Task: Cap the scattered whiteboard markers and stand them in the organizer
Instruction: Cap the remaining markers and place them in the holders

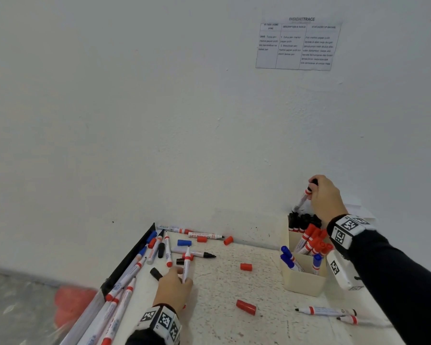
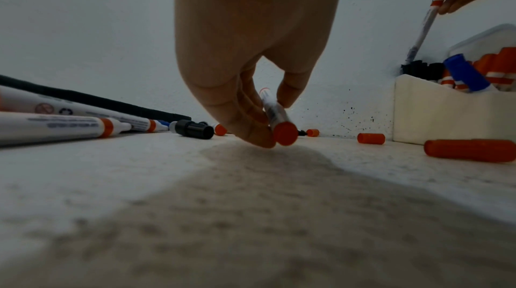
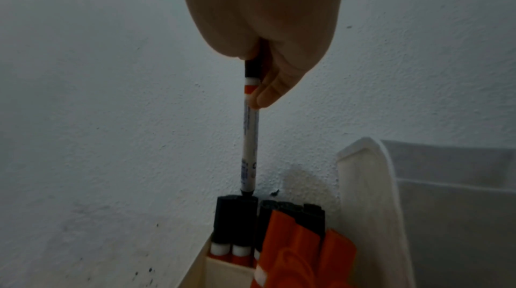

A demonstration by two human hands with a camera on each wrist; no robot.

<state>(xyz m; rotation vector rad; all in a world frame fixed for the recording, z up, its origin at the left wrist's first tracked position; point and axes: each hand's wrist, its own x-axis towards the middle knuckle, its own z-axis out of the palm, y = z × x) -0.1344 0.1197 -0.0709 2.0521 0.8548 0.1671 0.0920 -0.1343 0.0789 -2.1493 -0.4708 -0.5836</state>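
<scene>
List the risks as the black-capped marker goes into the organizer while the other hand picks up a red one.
1. The right hand lowers the black-capped white marker onto crowded black caps; it may jam.
2. The left hand pinches a red-ended white marker whose tip end is hidden; if uncapped, it could smear.
3. Loose red caps may roll away.

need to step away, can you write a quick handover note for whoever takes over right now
Right hand holds a capped black marker upright above the organizer's back compartment, not yet in.
Left hand pinches a red-ended marker low over the table.
Done: black, red and blue markers already stand in the organizer.
Left: many markers and loose caps, such as a red cap, lie scattered; cap and stand them.
</scene>
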